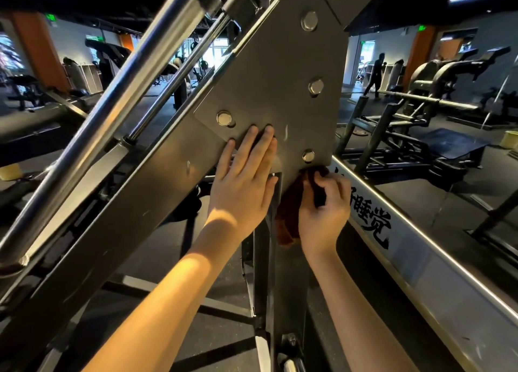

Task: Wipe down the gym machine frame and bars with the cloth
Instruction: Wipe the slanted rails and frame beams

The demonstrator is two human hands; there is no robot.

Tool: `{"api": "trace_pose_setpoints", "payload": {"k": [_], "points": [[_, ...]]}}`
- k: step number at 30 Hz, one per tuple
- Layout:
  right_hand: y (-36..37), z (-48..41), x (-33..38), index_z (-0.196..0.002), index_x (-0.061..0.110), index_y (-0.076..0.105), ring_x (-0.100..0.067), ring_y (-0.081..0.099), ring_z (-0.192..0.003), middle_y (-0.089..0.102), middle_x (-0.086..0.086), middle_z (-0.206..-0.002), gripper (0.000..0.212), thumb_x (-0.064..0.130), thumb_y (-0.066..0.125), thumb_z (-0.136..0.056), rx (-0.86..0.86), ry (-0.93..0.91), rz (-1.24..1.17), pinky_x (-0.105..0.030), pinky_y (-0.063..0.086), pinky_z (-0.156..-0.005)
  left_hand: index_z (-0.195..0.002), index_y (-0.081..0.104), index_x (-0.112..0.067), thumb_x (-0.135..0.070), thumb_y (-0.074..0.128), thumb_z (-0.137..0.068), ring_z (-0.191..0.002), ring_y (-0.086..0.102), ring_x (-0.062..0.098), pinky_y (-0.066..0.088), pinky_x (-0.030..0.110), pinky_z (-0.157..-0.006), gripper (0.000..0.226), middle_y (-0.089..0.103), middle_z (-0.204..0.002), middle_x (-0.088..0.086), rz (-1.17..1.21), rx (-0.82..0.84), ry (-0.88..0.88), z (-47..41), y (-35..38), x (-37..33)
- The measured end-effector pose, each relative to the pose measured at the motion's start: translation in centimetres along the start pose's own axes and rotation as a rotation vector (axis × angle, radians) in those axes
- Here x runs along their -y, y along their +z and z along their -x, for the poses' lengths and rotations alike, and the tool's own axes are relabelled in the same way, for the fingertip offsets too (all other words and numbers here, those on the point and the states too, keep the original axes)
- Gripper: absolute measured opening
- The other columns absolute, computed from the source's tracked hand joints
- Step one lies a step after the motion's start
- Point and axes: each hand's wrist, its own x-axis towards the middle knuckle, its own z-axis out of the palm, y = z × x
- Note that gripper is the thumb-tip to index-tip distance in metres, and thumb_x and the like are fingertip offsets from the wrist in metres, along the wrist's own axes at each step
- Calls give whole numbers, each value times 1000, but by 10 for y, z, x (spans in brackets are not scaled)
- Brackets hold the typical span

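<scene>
A grey steel plate (280, 91) with several hex bolts joins the slanted beams of the gym machine frame. My left hand (244, 184) lies flat on the plate's lower part, fingers straight, just below a bolt (224, 118). My right hand (325, 209) grips a bunched brown cloth (288, 217) and presses it against the plate's lower right corner, under another bolt (308, 155). Chrome bars (112, 99) run diagonally up the left side of the frame.
A slanted grey beam with black lettering (372, 220) runs down to the right. Other gym machines (437, 91) stand at right and left on the dark rubber floor (157, 259). A person (375, 74) stands far back. A yellow bucket (510, 139) sits at far right.
</scene>
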Motion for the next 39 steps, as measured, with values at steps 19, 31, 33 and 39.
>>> {"api": "trace_pose_setpoints", "payload": {"k": [19,31,33,39], "points": [[-15,10,1,-98,5,70,-27,64,-95,64,-12,-104,18,12,61,-84,315,-290,108,-36,56,-80,-147,29,-9,-34,29,-99,-144,21,25,13,44,-117,54,32,-156,7,38,3,8,-2,-3,3],[38,-56,33,-121,11,54,-26,46,-114,45,-7,-136,27,11,55,-94,17,-520,48,-25,36,-105,-148,32,-9,-29,35,-102,-142,29,25,24,42,-113,50,36,-154,9,-38,-137,33,-19,-20,34],[27,-37,18,-121,12,53,-25,49,-112,46,-5,-135,24,14,52,-97,97,-641,99,-36,44,-100,-150,27,-10,-29,34,-102,-144,26,25,16,46,-118,52,32,-157,8,-105,-129,47,-17,-17,36],[41,-101,36,-118,8,58,-28,46,-118,49,-6,-131,23,11,56,-95,-97,-586,90,-35,40,-105,-151,21,-13,-31,32,-102,-147,18,23,4,45,-120,53,19,-158,4,-123,-135,81,-16,-9,42]]}}
